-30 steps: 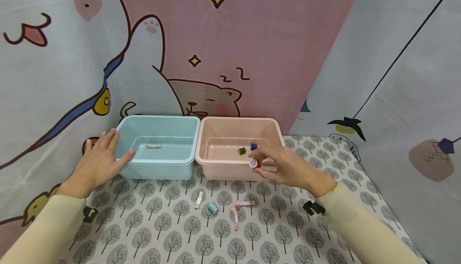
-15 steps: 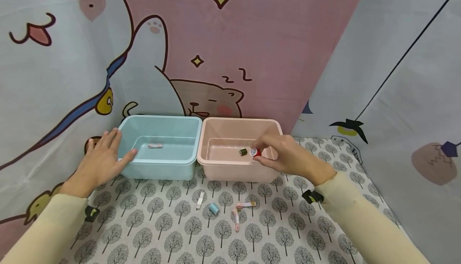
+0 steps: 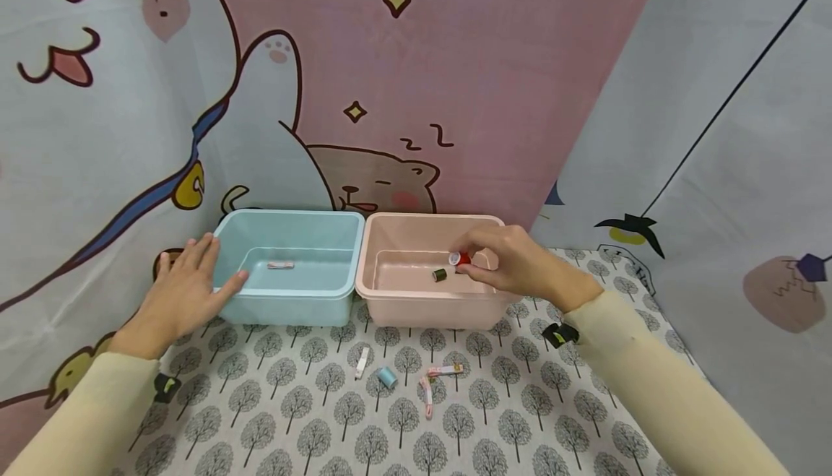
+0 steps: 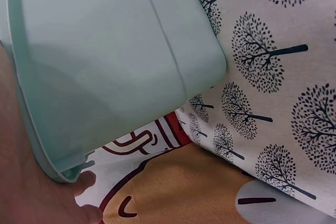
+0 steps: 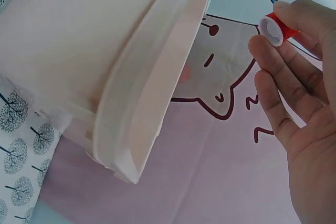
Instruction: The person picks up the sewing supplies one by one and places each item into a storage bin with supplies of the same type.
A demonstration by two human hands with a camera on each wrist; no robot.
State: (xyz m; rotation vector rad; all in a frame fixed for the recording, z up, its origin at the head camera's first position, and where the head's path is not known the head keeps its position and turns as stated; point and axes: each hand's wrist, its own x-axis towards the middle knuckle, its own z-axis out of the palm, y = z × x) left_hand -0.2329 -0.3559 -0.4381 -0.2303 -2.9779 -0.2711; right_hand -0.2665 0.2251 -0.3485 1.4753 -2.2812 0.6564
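Observation:
My right hand (image 3: 520, 263) pinches a red thread spool (image 3: 460, 258) between thumb and fingers over the pink bin (image 3: 416, 303). In the right wrist view the spool (image 5: 275, 29) shows its white hollow end. A dark green spool (image 3: 439, 274) lies on that bin's floor; my right hand hides part of the bin. My left hand (image 3: 178, 295) rests with fingers spread at the left rim of the light blue bin (image 3: 286, 310). Inside this bin lies a small pale pink strip-like piece (image 3: 280, 265).
On the tree-print cloth (image 3: 351, 440) before the bins lie a light blue spool (image 3: 386, 377), a small white strip-like piece (image 3: 362, 362) and a pink patterned strip (image 3: 427, 396), bent or in two pieces. A cartoon-printed curtain (image 3: 494, 86) stands close behind the bins.
My right hand has carried the red spool farther back, from the pink bin's front rim to above its inside. It now covers the dark blue spool seen earlier. My left hand has stayed put.

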